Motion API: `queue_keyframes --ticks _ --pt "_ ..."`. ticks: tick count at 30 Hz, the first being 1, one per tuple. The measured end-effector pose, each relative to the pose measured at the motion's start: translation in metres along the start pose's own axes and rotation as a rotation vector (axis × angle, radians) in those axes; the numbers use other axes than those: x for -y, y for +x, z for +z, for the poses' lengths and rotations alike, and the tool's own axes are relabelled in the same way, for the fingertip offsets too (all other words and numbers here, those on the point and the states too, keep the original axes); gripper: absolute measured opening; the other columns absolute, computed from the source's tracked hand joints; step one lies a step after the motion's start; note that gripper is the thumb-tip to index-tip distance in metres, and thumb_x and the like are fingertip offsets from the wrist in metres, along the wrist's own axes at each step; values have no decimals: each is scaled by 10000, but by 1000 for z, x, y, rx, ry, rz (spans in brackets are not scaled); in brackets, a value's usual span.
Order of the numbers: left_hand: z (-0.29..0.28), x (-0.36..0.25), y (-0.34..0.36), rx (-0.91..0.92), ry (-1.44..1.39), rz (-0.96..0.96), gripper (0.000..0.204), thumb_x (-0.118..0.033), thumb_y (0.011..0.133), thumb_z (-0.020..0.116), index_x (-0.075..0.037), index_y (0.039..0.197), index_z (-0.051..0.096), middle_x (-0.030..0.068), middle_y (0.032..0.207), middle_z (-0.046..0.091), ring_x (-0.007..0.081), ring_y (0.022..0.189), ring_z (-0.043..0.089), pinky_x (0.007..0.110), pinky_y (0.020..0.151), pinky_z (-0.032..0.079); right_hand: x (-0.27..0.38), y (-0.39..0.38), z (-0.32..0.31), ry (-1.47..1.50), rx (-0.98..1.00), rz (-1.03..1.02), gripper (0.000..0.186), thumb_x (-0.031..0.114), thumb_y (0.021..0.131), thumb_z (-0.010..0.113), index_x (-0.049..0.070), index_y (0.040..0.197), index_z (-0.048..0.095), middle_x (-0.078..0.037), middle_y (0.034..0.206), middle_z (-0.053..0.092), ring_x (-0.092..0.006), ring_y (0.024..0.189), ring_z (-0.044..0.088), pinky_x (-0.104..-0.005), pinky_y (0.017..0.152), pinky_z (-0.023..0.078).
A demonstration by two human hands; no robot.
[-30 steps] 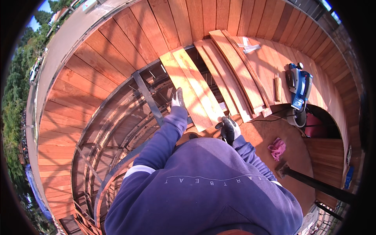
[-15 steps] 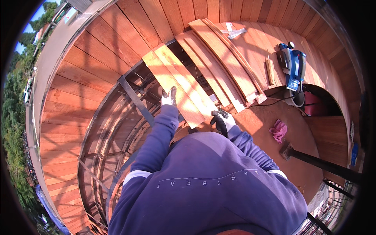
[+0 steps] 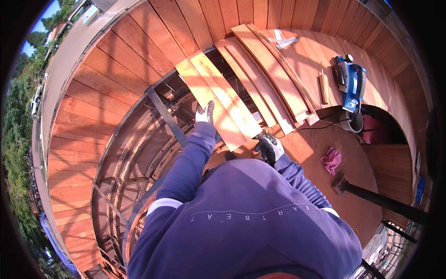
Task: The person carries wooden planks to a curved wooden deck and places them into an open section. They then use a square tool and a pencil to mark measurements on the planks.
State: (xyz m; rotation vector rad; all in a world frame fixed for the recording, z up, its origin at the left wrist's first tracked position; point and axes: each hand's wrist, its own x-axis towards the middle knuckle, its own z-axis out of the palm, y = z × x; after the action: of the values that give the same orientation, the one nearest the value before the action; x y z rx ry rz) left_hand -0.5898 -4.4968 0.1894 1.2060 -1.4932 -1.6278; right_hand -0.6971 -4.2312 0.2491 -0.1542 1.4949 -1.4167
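Observation:
Two pale planks lie side by side across the open frame. My left hand (image 3: 205, 113), in a grey-and-white glove, grips the outer edge of the left plank (image 3: 204, 93), fingers on its top face. At the near end of the right plank (image 3: 231, 98), my right hand (image 3: 269, 148), in a dark-and-white glove, is closed by the corner. Its fingers are pinched together around something small and dark that I cannot make out. To the right, several loose reddish planks (image 3: 272, 69) lie overlapping on the curved bench.
A blue power planer (image 3: 350, 83) rests on the bench at right, beside a wood offcut (image 3: 324, 89) and a metal square (image 3: 286, 42). A pink cloth (image 3: 331, 161) lies on the floor near a black post (image 3: 381, 197). Dark steel framing (image 3: 165, 116) spans the open gap at left.
The whole view has shifted slightly, so the planks appear a little farther right. My left hand keeps its hold on the plank; my right hand's fingers have shifted slightly at the plank's corner.

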Motion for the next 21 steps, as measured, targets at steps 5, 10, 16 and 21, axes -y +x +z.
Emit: queue_keyframes --ticks 5,10,16,21 --pt "8 8 5 48 53 61 321 -250 970 570 -14 1186 585 104 1136 663 181 1014 609 297 877 461 7 18 9 -87 -62 62 345 375 930 585 37 939 652 -32 596 555 -86 422 387 -250 417 306" --pt "-17 62 29 108 106 160 336 -203 996 445 -39 1272 543 76 1249 579 145 1150 488 286 1003 357 29 9 29 -59 -44 12 374 376 911 604 7 861 625 10 495 392 -89 399 328 -262 406 254" --pt "1 -13 -10 78 -102 -88 495 -392 884 664 -37 1222 596 76 1132 635 198 1003 546 338 890 420 23 16 14 -73 -6 8 391 383 918 577 -5 884 617 -16 492 421 -99 388 348 -272 395 270" --pt "-7 -4 -5 72 -113 -93 524 -395 880 665 -7 1227 603 87 1156 645 212 1018 567 337 904 423 26 13 16 -69 29 18 362 368 919 572 9 935 611 -76 639 575 -105 400 384 -272 400 311"
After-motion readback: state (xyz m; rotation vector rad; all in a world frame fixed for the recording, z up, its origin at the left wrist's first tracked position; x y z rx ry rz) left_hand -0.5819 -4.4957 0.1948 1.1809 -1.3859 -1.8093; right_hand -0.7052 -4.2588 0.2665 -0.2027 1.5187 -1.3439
